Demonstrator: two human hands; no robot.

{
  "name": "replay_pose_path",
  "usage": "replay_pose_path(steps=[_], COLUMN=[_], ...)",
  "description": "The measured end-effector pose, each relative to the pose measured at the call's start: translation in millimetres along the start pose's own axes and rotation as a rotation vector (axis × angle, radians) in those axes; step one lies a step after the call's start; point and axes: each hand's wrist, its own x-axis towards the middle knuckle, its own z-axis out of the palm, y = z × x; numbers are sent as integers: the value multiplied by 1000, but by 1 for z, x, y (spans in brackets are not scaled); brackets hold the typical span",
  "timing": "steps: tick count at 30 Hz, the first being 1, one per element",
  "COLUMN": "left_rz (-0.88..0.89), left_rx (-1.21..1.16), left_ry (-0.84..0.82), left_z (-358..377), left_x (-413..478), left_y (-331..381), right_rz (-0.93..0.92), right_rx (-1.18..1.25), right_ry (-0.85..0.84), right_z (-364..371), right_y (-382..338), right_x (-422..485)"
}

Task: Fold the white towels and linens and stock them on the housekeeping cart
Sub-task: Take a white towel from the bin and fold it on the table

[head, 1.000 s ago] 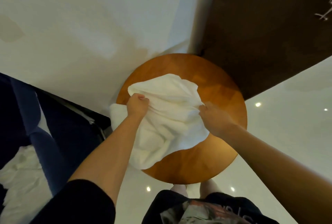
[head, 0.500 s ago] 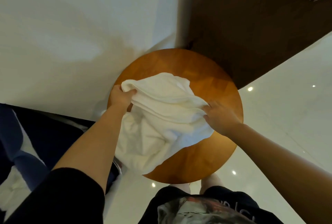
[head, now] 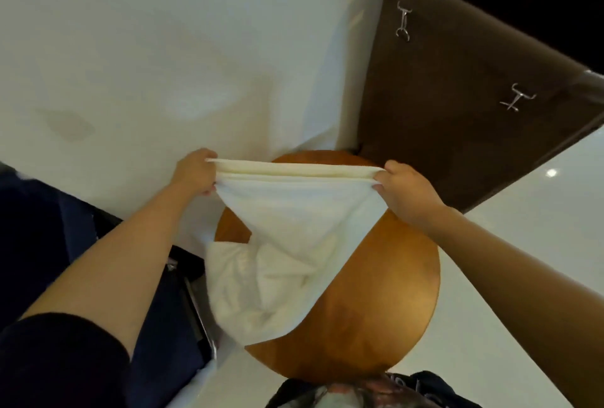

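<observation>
I hold one white towel (head: 294, 211) stretched between my two hands above a round table (head: 376, 309). My left hand (head: 196, 172) pinches one top corner, fingers curled round the cloth. My right hand (head: 405, 191) pinches the other, so the upper edge runs taut and straight in folded layers. The towel is soft, thick terry. Below the edge it narrows into a sagging pouch, and its rumpled lower end lies on the left part of the table and spills past the rim there. The table is one smooth disc of warm orange-brown wood with a dull sheen. Behind it stands a flat dark brown panel (head: 457, 113) bearing two small shiny metal hooks, one high (head: 402, 24) and one lower right (head: 516, 97). A plain white wall (head: 163, 47) fills the upper left. A glossy white floor (head: 539, 244) lies to the right. Dark blue fabric (head: 49, 227) sits at my left, above my black sleeve (head: 58, 362).
</observation>
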Motion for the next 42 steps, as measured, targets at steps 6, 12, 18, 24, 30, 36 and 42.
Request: replay_pose_path(steps=[6, 12, 18, 24, 30, 36, 42], left_rz=[30, 7, 41, 8, 94, 202, 434], left_rx=[-181, -252, -144, -91, -17, -104, -373], left_ry=[144, 425, 615, 679, 540, 322, 329], left_z=[-114, -221, -291, -320, -325, -330, -325], left_x=[-68, -142, -203, -234, -259, -269, -261], left_y=[56, 97, 120, 125, 131, 133, 126], right_rz=[-229, -437, -591, -647, -592, -469, -418], right_rx=[-103, -97, -70, -14, 6, 124, 243], right_ry=[222, 506, 679, 718, 707, 733, 785], right_z=[-106, -224, -317, -370, -389, -392, -398], right_y=[-10, -47, -78, -90, -92, -89, -92], right_x=[47, 80, 76, 61, 54, 51, 52])
